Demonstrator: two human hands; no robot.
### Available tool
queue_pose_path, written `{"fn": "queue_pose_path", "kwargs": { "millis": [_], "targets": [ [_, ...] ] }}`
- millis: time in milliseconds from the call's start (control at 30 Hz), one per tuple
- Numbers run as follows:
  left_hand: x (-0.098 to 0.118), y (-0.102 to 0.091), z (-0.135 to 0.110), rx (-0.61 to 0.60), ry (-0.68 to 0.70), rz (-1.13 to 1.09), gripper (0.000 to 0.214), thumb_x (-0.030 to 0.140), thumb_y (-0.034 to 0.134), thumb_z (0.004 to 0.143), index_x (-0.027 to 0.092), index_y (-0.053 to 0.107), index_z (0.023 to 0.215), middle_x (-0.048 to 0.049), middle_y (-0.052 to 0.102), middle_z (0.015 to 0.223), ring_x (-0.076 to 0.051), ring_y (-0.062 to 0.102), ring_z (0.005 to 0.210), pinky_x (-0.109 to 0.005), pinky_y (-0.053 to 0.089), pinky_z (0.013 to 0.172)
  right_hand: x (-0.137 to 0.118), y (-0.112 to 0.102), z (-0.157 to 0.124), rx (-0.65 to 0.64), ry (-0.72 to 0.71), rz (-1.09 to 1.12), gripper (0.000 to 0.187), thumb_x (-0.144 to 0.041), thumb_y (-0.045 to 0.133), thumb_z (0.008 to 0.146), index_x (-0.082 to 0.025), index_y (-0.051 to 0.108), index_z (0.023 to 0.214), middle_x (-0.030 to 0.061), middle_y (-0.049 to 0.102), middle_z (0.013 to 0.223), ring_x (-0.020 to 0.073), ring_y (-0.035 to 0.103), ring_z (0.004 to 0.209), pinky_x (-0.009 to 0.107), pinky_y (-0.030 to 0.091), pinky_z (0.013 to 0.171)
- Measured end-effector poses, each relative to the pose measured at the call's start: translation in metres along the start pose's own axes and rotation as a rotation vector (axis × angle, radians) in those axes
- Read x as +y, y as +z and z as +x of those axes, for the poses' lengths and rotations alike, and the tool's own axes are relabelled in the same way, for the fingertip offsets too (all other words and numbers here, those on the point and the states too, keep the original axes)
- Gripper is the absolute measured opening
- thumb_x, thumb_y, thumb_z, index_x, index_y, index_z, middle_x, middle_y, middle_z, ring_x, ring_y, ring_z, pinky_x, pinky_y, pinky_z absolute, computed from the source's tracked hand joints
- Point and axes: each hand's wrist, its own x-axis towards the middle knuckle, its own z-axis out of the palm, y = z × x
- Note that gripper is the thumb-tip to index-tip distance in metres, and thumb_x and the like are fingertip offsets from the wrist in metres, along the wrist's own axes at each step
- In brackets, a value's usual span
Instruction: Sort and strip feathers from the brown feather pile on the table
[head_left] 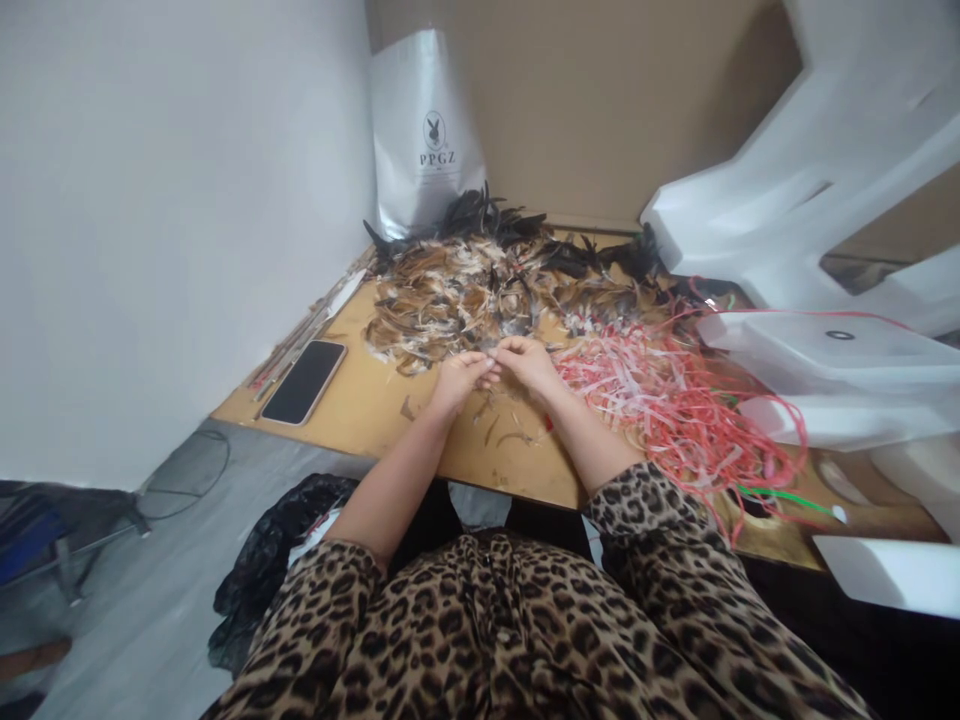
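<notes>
My left hand and my right hand meet over the near part of the wooden table, fingertips pinched together. Whatever is between them is too small to make out. Just beyond my fingers spreads a pile of brown, white and black feathers. To the right of my right hand lies a tangled heap of red and pale pink ribbon strips. A few loose feathers are scattered on the tabletop below my hands.
A phone lies at the table's left side. Against the wall stands a white bag. White moulded pieces crowd the right. A green strip sits near the ribbons. A black plastic bag is on the floor.
</notes>
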Motion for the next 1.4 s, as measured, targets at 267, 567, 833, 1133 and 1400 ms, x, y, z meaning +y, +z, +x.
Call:
{"fn": "queue_pose_path", "kwargs": {
  "millis": [267,567,833,1133,1400],
  "targets": [
    [0.004,-0.002,-0.001,0.046,-0.022,-0.143,0.028,0.028,0.075,0.058,0.012,0.058,0.074,-0.0037,0.066,0.069,-0.006,0.055,0.053,-0.018,0.040,0.051,0.013,-0.070,0.024,0.278,-0.207,-0.666,0.018,-0.028,0.055,0.070,-0.016,0.068,0.074,0.0034,0.066,0.074,0.0155,0.056,0.067,0.029,0.042,0.068],
    [0.002,-0.003,0.001,0.046,-0.033,-0.215,0.029,0.026,0.076,0.056,0.012,0.059,0.074,-0.0030,0.066,0.068,-0.005,0.055,0.052,-0.015,0.039,0.049,0.016,-0.072,0.017,0.060,-0.217,-1.143,0.026,-0.027,0.052,0.076,-0.025,0.068,0.097,0.0073,0.062,0.100,0.0248,0.050,0.099,0.038,0.037,0.084],
    [0.004,-0.001,-0.001,0.055,-0.014,-0.171,0.028,0.026,0.076,0.057,0.012,0.059,0.074,-0.0045,0.067,0.071,-0.006,0.057,0.053,-0.017,0.040,0.049,0.018,-0.078,0.021,0.043,-0.264,-1.016,0.019,-0.025,0.052,0.075,-0.020,0.069,0.082,0.0084,0.062,0.096,0.0232,0.052,0.096,0.036,0.039,0.082],
    [0.000,0.005,0.000,0.214,0.165,0.048,0.027,0.033,0.072,0.059,0.012,0.061,0.073,-0.0057,0.067,0.068,-0.011,0.059,0.054,-0.022,0.045,0.051,-0.008,-0.059,0.012,-0.195,-0.371,-0.847,0.017,-0.021,0.050,0.074,-0.017,0.065,0.079,0.0032,0.066,0.078,0.0156,0.057,0.074,0.027,0.039,0.072],
    [-0.002,0.007,-0.002,0.147,0.171,0.179,0.023,0.032,0.069,0.062,0.012,0.063,0.071,-0.0022,0.063,0.057,-0.011,0.059,0.052,-0.022,0.045,0.049,-0.026,-0.034,-0.002,-0.326,-0.431,-1.223,0.019,-0.022,0.047,0.076,-0.019,0.065,0.082,0.0069,0.067,0.082,0.0211,0.054,0.084,0.033,0.031,0.077]
  ]
}}
